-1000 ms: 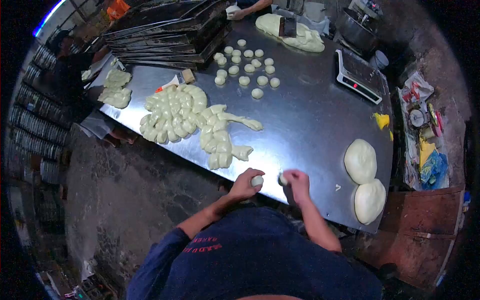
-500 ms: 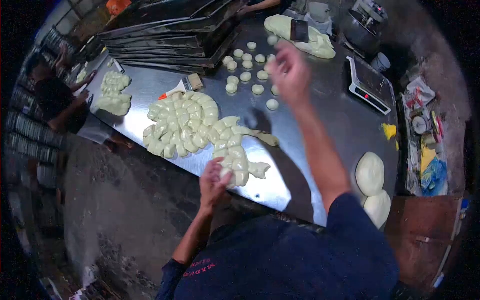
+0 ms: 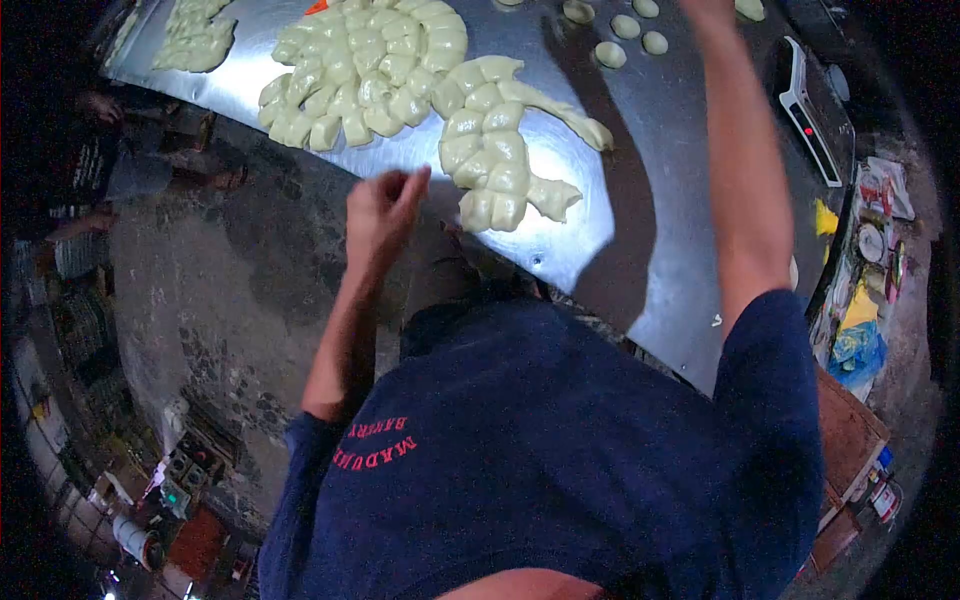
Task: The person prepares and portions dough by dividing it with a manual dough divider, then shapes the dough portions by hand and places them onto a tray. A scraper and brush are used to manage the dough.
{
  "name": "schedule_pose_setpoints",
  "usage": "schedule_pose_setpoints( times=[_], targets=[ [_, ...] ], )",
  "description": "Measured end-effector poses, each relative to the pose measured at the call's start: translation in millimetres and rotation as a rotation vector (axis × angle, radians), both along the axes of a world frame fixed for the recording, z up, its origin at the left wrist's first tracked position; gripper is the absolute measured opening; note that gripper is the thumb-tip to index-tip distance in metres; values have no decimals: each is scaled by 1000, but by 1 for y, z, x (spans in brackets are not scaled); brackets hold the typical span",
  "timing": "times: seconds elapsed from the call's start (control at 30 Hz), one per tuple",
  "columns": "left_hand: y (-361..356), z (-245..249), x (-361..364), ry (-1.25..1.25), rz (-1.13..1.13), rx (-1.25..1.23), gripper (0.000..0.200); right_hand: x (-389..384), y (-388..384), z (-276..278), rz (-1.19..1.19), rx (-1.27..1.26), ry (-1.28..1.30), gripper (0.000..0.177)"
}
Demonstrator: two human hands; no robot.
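Observation:
On the metal table (image 3: 690, 200) lies a wide cluster of glossy pale dough (image 3: 370, 65) divided into lumps. A narrower strip of dough lumps (image 3: 490, 150) joins it on the right, with a thin dough tail (image 3: 565, 112) stretching from it. My left hand (image 3: 382, 212) is off the table's near edge, left of the strip and apart from it. Its fingers are pressed together, and whatever they may hold is too small to make out. My right hand (image 3: 708, 14) reaches past several small dough balls (image 3: 626, 27); the top of the picture cuts off its fingers.
A digital scale (image 3: 815, 115) sits at the table's right side, near a yellow scrap (image 3: 825, 218). Another sheet of dough (image 3: 195, 38) lies at the far left end. A person (image 3: 90, 170) is beyond the table at left. Clutter fills a shelf (image 3: 865, 300) at right.
My view has tipped down, so the trays and far dough balls have left the picture. My left hand has come away from the strip, to the left. My right arm still reaches forward.

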State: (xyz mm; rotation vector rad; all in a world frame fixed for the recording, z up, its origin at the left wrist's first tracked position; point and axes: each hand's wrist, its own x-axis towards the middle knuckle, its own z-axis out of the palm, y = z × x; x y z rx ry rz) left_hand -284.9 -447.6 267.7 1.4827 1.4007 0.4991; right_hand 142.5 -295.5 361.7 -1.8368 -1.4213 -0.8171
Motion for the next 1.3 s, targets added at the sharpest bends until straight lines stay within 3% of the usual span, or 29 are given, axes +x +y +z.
schedule_pose_setpoints(
  times=[0.03, 0.07, 0.17, 0.2, 0.27, 0.37, 0.43, 0.5, 0.53, 0.57, 0.6, 0.63, 0.67, 0.7, 0.77, 0.83, 0.87, 0.9, 0.93, 0.97, 1.0, 1.03, 1.1, 1.13, 1.17, 1.2, 1.23, 1.27, 1.3],
  targets=[
    [-6, -8, -3, 268, -81, 66, 32, -34, -48, -4, 212, -83, 173, 32],
    [-12, -13, -3, 267, -75, 68, 32, -70, -98, -14, 426, -172, 347, 35],
    [-38, -27, 13, 429, -68, -148, 40, -163, -225, -88, 567, -504, 726, 12],
    [-44, -36, 25, 385, -80, 43, 37, -173, -251, -125, 734, -555, 497, 16],
    [-54, -60, 48, 297, -106, 393, 30, -193, -280, -133, 814, -637, 452, 49],
    [-64, -91, 77, 138, -35, 724, 27, -206, -270, -162, 767, -550, 363, 61],
    [-70, -92, 75, 81, -46, 580, 30, -208, -265, -167, 766, -562, 414, 61],
    [-75, -58, 71, 56, 25, 54, 38, -210, -271, -162, 711, -587, 592, 59],
    [-83, -69, 64, -121, 35, -4, 42, -207, -281, -157, 681, -564, 698, 58],
    [-91, -80, 58, -305, 37, -65, 46, -199, -295, -167, 726, -460, 648, 52],
    [-97, -55, 53, -369, -63, -187, 60, -187, -317, -136, 697, -709, 696, 44],
    [-105, -53, 42, -491, -144, -381, 59, -172, -336, -135, 766, -709, 724, 39],
    [-99, -48, 34, -132, -571, -77, 48, -155, -354, -124, 793, -758, 783, 38],
    [-114, -26, 31, -348, -492, -384, 32, -139, -372, -118, 755, -746, 799, 36],
    [-101, -6, 17, -401, -773, -127, 27, -105, -407, -111, 606, -726, 915, 33],
    [-91, 42, 12, -105, -729, -65, 23, -63, -442, -110, 529, -701, 1004, 26],
    [-85, 50, 8, -134, -610, -101, 23, -40, -460, -95, 384, -765, 972, 23],
    [-82, 77, 14, -19, -484, -123, 27, -10, -485, -110, 254, -622, 1142, 22],
    [-75, 91, 19, -97, -407, -98, 30, 16, -509, -125, 116, -471, 1311, 20],
    [-70, 99, 24, -175, -339, -81, 34, 28, -526, -119, 40, -411, 1318, 19],
    [-66, 102, 35, -208, -385, 95, 39, 39, -544, -112, -42, -340, 1326, 18],
    [-71, 101, 53, -203, -316, 32, 39, 71, -588, -182, -58, -299, 1322, 18],
    [-80, 43, 98, 6, -361, 519, 40, 85, -607, -309, -298, -404, 1001, 16],
    [-94, 8, 124, 98, -385, 600, 38, -17, -538, -201, -634, -332, 332, 12],
    [-112, -27, 151, 171, -441, 683, 37, -25, -522, -251, -586, -112, 530, 13],
    [-132, -62, 171, 180, -564, 704, 35, -38, -491, -257, -531, -103, 680, 21],
    [-145, -86, 195, 175, -701, 735, 33, -36, -466, -248, -334, -206, 423, 25],
    [-151, -101, 225, 198, -813, 910, 30, -27, -442, -257, -284, -117, 438, 27],
    [-162, -114, 243, 202, -911, 1065, 27, -10, -427, -255, -263, -6, 277, 26]
  ],
)
